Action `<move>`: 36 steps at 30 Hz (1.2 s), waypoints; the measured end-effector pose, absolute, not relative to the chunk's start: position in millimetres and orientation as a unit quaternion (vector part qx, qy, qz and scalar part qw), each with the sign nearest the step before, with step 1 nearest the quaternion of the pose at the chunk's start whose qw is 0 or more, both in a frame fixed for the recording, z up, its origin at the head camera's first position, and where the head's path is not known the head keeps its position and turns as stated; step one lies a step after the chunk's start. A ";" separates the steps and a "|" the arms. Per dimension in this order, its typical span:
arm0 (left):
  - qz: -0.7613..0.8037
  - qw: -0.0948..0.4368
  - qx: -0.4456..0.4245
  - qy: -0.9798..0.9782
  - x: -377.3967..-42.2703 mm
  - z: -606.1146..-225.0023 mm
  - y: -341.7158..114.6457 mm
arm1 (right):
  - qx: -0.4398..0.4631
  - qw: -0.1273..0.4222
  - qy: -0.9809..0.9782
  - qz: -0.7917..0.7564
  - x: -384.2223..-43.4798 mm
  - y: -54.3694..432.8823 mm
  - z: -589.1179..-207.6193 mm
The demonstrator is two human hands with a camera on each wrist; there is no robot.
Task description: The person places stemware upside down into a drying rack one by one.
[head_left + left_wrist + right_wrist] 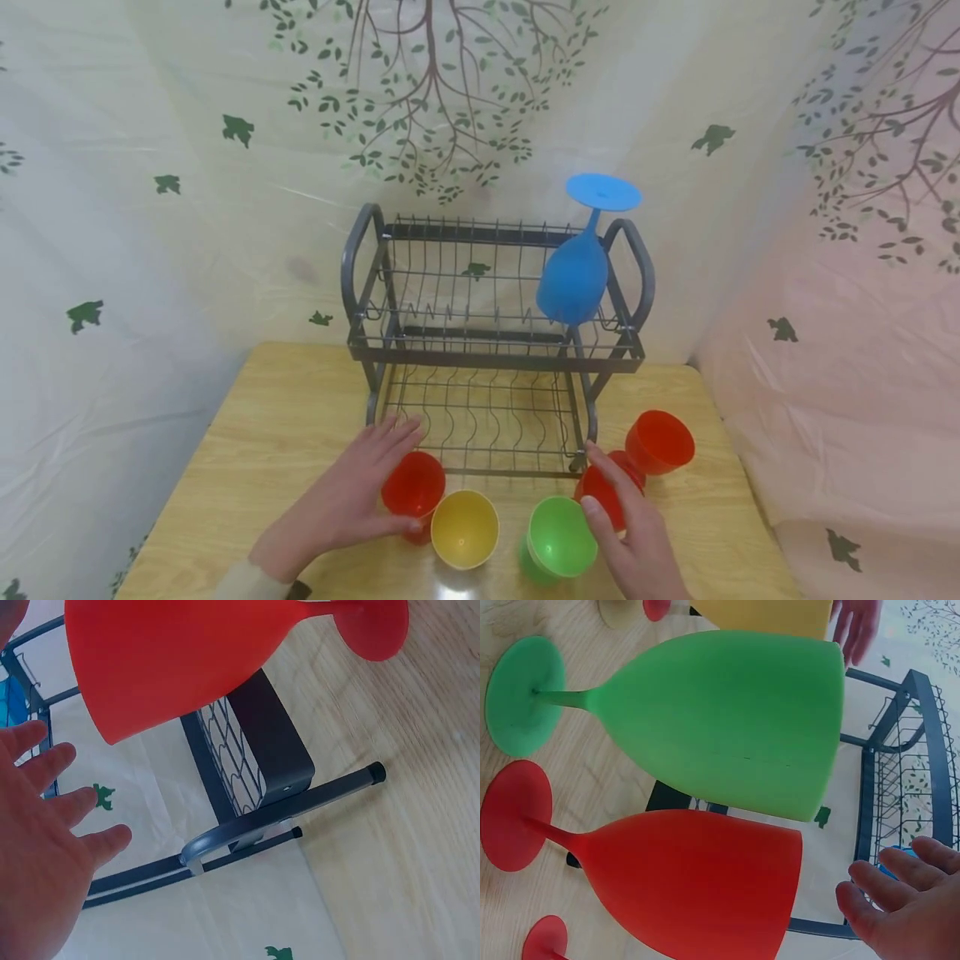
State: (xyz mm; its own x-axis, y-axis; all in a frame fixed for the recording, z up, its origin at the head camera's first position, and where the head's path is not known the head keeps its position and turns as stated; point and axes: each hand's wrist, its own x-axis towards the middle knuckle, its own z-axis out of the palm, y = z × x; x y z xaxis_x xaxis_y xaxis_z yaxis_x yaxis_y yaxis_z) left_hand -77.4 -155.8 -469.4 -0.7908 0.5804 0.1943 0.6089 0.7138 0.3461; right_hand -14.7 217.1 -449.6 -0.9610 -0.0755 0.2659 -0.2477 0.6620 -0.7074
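Note:
My left hand (360,492), fingers spread, is beside the left red goblet (414,483) with its thumb over the bowl's near side in the head view. In the left wrist view that red goblet (180,660) stands just past the open fingers. A yellow goblet (465,530) is next to it. My right hand (630,533) has straight, relaxed fingers close over another red goblet (602,493), to the right of a green goblet (561,537). The right wrist view shows the green goblet (727,724) and red goblet (697,877) upright on their feet, apart from the fingers.
A black two-tier dish rack (487,362) stands behind the goblets on the wooden table (285,417). A blue goblet (573,275) leans upside down at the upper tier's right end. One more red goblet (660,442) stands at the right. Patterned cloth (225,250) hangs behind.

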 end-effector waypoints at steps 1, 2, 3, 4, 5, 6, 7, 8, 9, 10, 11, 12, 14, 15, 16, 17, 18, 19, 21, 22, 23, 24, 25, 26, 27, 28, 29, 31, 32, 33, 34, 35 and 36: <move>-0.193 0.034 -0.326 -0.925 -78.1 -469.4 -155.3 | 0.090 0.108 -0.906 0.400 -15.0 217.0 -450.2; -0.189 0.031 -0.330 -0.925 -78.7 -469.3 -154.8 | 0.091 0.109 -0.905 0.400 -15.0 216.8 -450.8; -0.184 0.027 -0.332 -0.925 -79.4 -469.3 -154.4 | 0.091 0.110 -0.906 0.399 -15.0 216.7 -451.5; -0.180 0.022 -0.334 -0.925 -80.1 -469.2 -154.0 | 0.092 0.111 -0.905 0.399 -15.1 216.6 -452.1; -0.179 0.016 -0.335 -0.925 -80.8 -468.9 -153.7 | 0.093 0.113 -0.905 0.398 -15.0 216.4 -452.6; -0.180 0.010 -0.336 -0.924 -81.6 -468.8 -153.5 | 0.093 0.113 -0.906 0.396 -14.8 216.2 -453.1; -0.181 0.004 -0.338 -0.924 -82.3 -468.8 -153.1 | 0.092 0.114 -0.907 0.394 -14.7 216.0 -453.4; -0.180 -0.003 -0.338 -0.924 -83.0 -469.0 -152.9 | 0.090 0.113 -0.909 0.391 -14.4 215.7 -453.4; -0.178 -0.010 -0.339 -0.924 -83.5 -469.4 -152.7 | 0.088 0.110 -0.911 0.388 -14.3 215.4 -453.1; -0.177 -0.015 -0.341 -0.923 -84.0 -469.9 -152.4 | 0.086 0.106 -0.912 0.387 -14.2 215.0 -452.8; -0.178 -0.019 -0.342 -0.922 -84.4 -470.5 -152.2 | 0.084 0.101 -0.913 0.387 -14.1 214.6 -452.3; -0.177 -0.025 -0.343 -0.922 -84.6 -471.2 -151.9 | 0.083 0.096 -0.914 0.385 -14.1 214.1 -451.6; -0.172 -0.030 -0.345 -0.922 -85.0 -472.5 -151.6 | 0.082 0.087 -0.914 0.389 -14.4 213.4 -450.7; -0.171 -0.033 -0.346 -0.922 -85.1 -473.3 -151.5 | 0.083 0.083 -0.913 0.391 -14.5 213.0 -450.6; -0.170 -0.034 -0.347 -0.922 -85.3 -473.7 -151.3 | 0.084 0.080 -0.913 0.392 -14.6 212.7 -450.5; -0.168 -0.035 -0.347 -0.922 -85.5 -473.9 -151.3 | 0.086 0.079 -0.912 0.394 -14.6 212.6 -450.7; -0.165 -0.035 -0.347 -0.922 -85.7 -474.1 -151.2 | 0.088 0.079 -0.912 0.393 -14.6 212.4 -451.1; -0.164 -0.036 -0.347 -0.923 -86.0 -474.5 -151.2 | 0.089 0.079 -0.911 0.394 -14.4 212.3 -451.8; -0.161 -0.040 -0.347 -0.923 -86.3 -474.8 -151.2 | 0.093 0.081 -0.911 0.393 -14.2 212.1 -453.1; -0.162 -0.043 -0.346 -0.923 -86.4 -474.5 -151.1 | 0.095 0.083 -0.911 0.392 -14.0 212.1 -453.9; -0.161 -0.046 -0.344 -0.924 -86.5 -474.5 -151.0 | 0.097 0.085 -0.912 0.390 -13.7 212.2 -455.0; -0.161 -0.049 -0.344 -0.924 -86.6 -474.7 -150.7 | 0.100 0.088 -0.912 0.388 -13.4 212.3 -455.7; -0.161 -0.052 -0.343 -0.924 -86.7 -474.6 -150.4 | 0.101 0.090 -0.912 0.386 -13.1 212.3 -456.5; -0.161 -0.053 -0.343 -0.924 -86.8 -474.4 -150.0 | 0.103 0.092 -0.913 0.384 -13.0 212.4 -457.1; -0.162 -0.053 -0.344 -0.924 -86.9 -474.4 -149.8 | 0.105 0.093 -0.913 0.384 -12.7 212.5 -457.7; -0.163 -0.054 -0.343 -0.924 -86.8 -474.1 -149.5 | 0.106 0.093 -0.913 0.383 -12.6 212.6 -458.0; -0.164 -0.054 -0.342 -0.924 -86.9 -473.8 -149.2 | 0.104 0.092 -0.913 0.383 -12.7 212.7 -458.1; -0.170 -0.054 -0.337 -0.924 -86.8 -472.9 -149.0 | 0.102 0.088 -0.913 0.385 -13.3 212.7 -457.7; -0.174 -0.055 -0.334 -0.925 -86.7 -472.4 -149.1 | 0.101 0.086 -0.913 0.386 -13.6 212.8 -457.4; -0.178 -0.058 -0.330 -0.925 -86.5 -471.9 -149.4 | 0.100 0.084 -0.913 0.387 -13.9 212.8 -457.0; -0.182 -0.062 -0.325 -0.926 -86.3 -471.2 -149.6 | 0.100 0.084 -0.913 0.387 -14.0 212.8 -456.6; -0.185 -0.067 -0.320 -0.927 -86.1 -470.8 -150.0 | 0.100 0.083 -0.913 0.387 -14.1 212.8 -456.4; -0.188 -0.072 -0.316 -0.927 -85.9 -470.3 -150.5 | 0.101 0.085 -0.913 0.386 -13.9 212.8 -456.1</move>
State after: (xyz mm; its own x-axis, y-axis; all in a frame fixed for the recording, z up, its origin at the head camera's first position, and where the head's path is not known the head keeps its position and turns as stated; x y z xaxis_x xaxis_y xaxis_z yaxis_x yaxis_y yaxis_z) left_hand -85.9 -150.5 -470.3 -0.7895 0.6135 -0.0138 0.5595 0.7289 0.3947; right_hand -13.9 212.8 -456.1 -0.9652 -0.1194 0.2326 -0.2500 0.6817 -0.6876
